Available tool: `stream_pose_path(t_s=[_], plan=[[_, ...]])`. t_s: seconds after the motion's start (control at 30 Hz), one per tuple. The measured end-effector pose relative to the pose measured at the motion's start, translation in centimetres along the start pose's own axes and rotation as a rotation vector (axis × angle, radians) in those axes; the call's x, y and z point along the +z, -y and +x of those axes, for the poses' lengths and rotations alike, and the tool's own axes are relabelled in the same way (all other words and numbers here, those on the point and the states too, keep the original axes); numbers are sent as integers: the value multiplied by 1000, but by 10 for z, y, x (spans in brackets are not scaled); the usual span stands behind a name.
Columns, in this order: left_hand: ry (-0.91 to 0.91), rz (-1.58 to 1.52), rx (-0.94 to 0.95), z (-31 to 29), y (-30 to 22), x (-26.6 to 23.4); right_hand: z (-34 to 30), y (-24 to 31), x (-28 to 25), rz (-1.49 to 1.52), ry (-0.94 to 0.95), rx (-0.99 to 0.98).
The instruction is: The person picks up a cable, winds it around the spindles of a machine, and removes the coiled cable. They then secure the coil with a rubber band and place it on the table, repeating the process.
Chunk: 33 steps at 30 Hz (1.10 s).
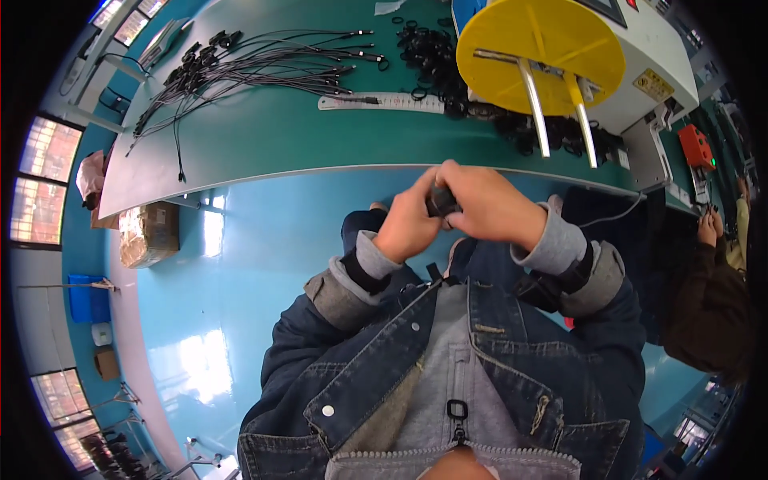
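Both my hands meet just off the near edge of the green table, above my lap. My left hand (406, 220) and my right hand (498, 206) are closed around a small dark bundle (440, 200), which looks like coiled black cable. Fingers cover most of it. Beyond my hands, a white ruler (400, 102) lies on the green tabletop (296, 136). A spread of loose black cables (264, 72) lies to its left. A heap of small black cable coils (432, 56) is at its right end.
At the right stands a pale machine (652, 60) with a yellow disc (536, 48) and two metal prongs jutting toward me. An orange box (696, 147) sits farther right, near a co-worker's hands (709, 228). A cardboard box (149, 234) rests on the floor at the left.
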<state>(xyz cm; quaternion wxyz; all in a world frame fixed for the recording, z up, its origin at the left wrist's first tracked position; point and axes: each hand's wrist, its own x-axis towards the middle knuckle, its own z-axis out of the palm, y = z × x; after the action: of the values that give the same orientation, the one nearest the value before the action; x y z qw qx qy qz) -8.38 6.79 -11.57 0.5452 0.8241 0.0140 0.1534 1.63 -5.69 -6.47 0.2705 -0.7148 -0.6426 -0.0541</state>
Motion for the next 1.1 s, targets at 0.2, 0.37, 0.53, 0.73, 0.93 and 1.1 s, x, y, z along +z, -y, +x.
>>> stream_pose_path(t_s=[0.2, 0.37, 0.53, 0.73, 0.93, 1.1], plan=[[330, -1226, -355, -3, -9, -25, -22, 3, 14, 1696, 23, 910], [393, -1588, -510, 4, -6, -25, -35, -11, 14, 1759, -180, 938], [373, -1540, -582, 6, -15, -24, -31, -20, 4, 1710, -156, 885], [495, -510, -268, -3, 0, -22, -20, 7, 9, 513, -72, 469], [110, -238, -131, -28, -20, 6, -12, 38, 15, 37, 97, 399], [-112, -55, -123, -29, 14, 22, -8, 38, 39, 28, 10, 364]])
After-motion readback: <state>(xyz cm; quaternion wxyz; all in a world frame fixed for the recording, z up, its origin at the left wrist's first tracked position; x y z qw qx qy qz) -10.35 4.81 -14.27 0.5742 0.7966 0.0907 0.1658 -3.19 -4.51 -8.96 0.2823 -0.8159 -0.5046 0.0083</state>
